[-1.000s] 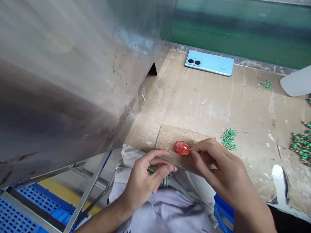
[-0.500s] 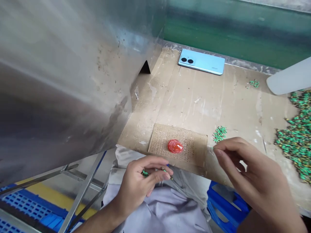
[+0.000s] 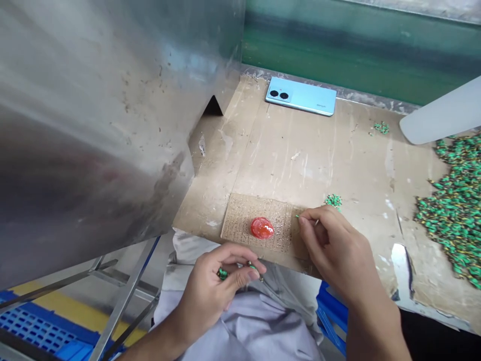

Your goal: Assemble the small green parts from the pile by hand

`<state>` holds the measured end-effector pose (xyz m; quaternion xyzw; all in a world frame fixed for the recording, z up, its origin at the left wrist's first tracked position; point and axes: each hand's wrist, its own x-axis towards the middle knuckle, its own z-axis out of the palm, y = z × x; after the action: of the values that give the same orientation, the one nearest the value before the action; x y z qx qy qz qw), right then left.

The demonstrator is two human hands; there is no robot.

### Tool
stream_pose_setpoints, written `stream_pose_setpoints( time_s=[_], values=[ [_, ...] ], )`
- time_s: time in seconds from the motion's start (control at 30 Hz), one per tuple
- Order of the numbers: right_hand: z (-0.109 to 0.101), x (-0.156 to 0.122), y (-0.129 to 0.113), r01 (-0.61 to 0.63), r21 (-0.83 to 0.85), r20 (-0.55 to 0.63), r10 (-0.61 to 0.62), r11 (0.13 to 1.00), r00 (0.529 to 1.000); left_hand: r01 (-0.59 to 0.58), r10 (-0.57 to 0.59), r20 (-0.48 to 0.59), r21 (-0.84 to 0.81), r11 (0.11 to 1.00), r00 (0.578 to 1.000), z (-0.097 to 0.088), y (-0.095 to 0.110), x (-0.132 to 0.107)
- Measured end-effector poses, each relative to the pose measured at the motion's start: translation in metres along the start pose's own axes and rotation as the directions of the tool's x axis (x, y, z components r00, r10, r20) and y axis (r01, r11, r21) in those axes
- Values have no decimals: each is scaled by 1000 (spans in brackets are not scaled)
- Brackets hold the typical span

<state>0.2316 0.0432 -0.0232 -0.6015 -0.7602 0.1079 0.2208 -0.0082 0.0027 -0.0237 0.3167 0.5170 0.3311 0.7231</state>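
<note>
My left hand [image 3: 221, 278] is closed over the lap, with a small green piece with gold-brown ends [image 3: 251, 265] between thumb and fingertips. Another green piece [image 3: 222, 274] shows deeper in its curled fingers. My right hand [image 3: 338, 245] is pinched over the right end of a cardboard pad [image 3: 240, 215]; a tiny green tip [image 3: 297, 216] sticks out from its fingertips. On the pad, dotted with rows of small marks, sits a glossy red lump [image 3: 262, 227]. Just beyond my right hand lies a small heap of green pieces [image 3: 333, 201].
A large pile of green pieces [image 3: 451, 210] covers the table's right side, beside a whitish cylinder [image 3: 443, 115]. A light-blue phone [image 3: 300, 96] lies at the back. A big metal housing [image 3: 112, 110] blocks the left. A blue stool [image 3: 330, 316] stands below.
My right hand has moved left from beside the small heap to the pad's right end, and a green tip now shows in its pinch. My left hand is nearly unchanged. The view has shifted slightly.
</note>
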Motion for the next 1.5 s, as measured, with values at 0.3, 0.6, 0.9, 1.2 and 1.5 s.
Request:
stream_pose_setpoints(
  time_s=[0.3, 0.6, 0.9, 1.2, 1.5],
  values=[
    [3, 5, 0, 23, 10, 51, -24, 1000, 998, -44, 60, -56, 258, 965, 997, 0, 0, 4],
    [2, 3, 6, 18, 71, 68, -23, 997, 997, -86, 100, -29, 313, 946, 995, -1, -3, 3],
    [-14, -8, -12, -77, 382, 7, 81, 921, 997, 28, -32, -36, -98, 995, 999, -1, 11, -2],
    [-6, -32, -50, -30, 702, 85, -41, 712, 996, -22, 27, 32, -155, 988, 999, -2, 16, -8],
    [5, -34, -61, -45, 742, 56, 4, 669, 998, -12, 14, 21, -87, 996, 1000, 0, 15, -14]
  ],
)
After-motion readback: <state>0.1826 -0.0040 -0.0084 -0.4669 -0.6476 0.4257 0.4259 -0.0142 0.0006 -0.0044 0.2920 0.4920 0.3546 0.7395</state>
